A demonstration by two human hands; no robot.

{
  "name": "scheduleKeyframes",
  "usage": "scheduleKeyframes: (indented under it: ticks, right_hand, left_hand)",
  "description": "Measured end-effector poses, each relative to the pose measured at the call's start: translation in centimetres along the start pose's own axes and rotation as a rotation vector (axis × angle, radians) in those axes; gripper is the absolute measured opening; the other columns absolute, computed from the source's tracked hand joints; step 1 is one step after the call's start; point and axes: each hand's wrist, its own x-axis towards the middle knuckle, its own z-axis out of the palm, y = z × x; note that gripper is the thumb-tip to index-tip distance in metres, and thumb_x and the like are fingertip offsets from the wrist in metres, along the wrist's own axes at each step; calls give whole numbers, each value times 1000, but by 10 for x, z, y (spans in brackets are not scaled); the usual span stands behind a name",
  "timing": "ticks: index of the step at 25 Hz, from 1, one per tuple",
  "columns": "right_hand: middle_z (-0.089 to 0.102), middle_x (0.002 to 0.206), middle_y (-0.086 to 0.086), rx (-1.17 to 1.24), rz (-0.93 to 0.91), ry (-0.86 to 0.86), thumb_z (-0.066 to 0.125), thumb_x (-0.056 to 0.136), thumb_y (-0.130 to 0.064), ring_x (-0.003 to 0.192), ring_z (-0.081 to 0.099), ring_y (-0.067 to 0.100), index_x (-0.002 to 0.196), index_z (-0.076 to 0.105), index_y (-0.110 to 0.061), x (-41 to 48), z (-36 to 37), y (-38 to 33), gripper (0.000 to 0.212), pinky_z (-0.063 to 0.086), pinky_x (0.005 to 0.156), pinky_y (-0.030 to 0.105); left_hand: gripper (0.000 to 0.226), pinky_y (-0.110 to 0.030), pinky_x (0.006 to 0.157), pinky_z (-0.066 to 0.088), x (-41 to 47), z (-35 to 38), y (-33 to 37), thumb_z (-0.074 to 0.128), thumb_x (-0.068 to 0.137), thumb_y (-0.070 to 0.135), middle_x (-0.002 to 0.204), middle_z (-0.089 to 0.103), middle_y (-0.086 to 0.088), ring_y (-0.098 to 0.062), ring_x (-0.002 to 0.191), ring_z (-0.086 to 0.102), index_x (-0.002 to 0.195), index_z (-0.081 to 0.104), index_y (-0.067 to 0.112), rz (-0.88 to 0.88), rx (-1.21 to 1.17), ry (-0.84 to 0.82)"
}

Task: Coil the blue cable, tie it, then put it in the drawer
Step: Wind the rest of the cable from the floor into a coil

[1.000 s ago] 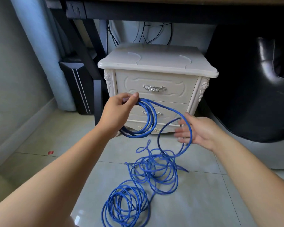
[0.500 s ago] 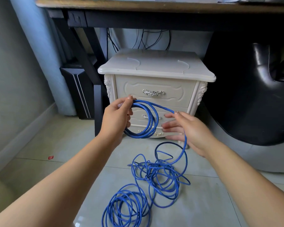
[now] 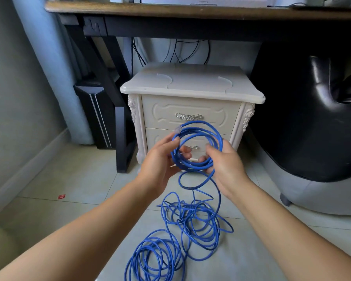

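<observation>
A small coil of the blue cable [image 3: 199, 130] hangs in the air in front of the cream nightstand [image 3: 190, 86]. My left hand [image 3: 160, 161] grips the coil's left side, with the clear plug end sticking up above my thumb. My right hand [image 3: 223, 161] holds the coil's right and lower side, fingers curled round the strands. The remaining cable trails down to a loose blue tangle on the floor [image 3: 190, 222], which ends in a second ring of loops near the bottom edge. Both drawers are closed; the top drawer [image 3: 190, 110] shows a silver handle.
A dark wooden desk [image 3: 190, 11] spans overhead, its black legs left of the nightstand. A black leather chair [image 3: 312, 118] fills the right side. A black case [image 3: 97, 116] leans at the left wall. A red scrap [image 3: 61, 196] lies on the floor tiles.
My right hand brought another loop up and left onto the coil and now grips it. The coil is rounder and fuller. The view has tilted up slightly.
</observation>
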Motion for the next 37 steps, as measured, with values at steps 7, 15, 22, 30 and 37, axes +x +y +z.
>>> scheduleKeyframes:
  ticks: [7, 15, 22, 30, 37]
  right_hand:
    - [53, 67, -4, -588, -305, -59, 43, 100, -10, 51, 60, 16, 120, 54, -32, 3, -18, -17, 32, 50, 47, 22]
    - [65, 103, 1, -982, -493, -190, 53, 83, 5, 76, 58, 19, 126, 61, -31, 2, -20, -18, 57, 52, 73, 35]
    - [64, 73, 3, -448, -46, -264, 67, 90, -14, 58, 68, 17, 106, 64, -23, 4, -21, -17, 18, 60, 60, 34]
    - [50, 51, 0, 307, 183, -230, 56, 97, -22, 46, 55, 15, 92, 62, -8, -3, -9, -14, 16, 55, 60, 34]
    - [29, 44, -13, -193, 9, -252, 56, 98, -21, 37, 25, 7, 82, 55, -14, 4, -17, -21, 17, 31, 48, 27]
  left_hand:
    - [78, -45, 87, 55, 11, -16, 20, 52, 75, 73, 101, 71, -7, -30, 100, 67, 123, 64, 13, -194, 196, -243]
    - [49, -30, 65, 53, 4, 4, 18, 74, 73, 16, 85, 63, 4, -15, 73, 69, 117, 52, 16, 29, 812, -325]
    - [10, -21, 44, 40, 11, 4, 6, 53, 98, 16, 49, 47, 0, -12, 37, 49, 89, 57, 15, 258, 712, 27]
    - [2, -21, 48, 46, 14, 11, 2, 60, 94, 16, 72, 46, -1, -11, 55, 48, 93, 59, 15, -43, -69, 65]
    - [19, -30, 59, 53, 9, -2, 16, 68, 83, 27, 59, 44, 0, -12, 49, 44, 83, 58, 11, -106, 210, -222]
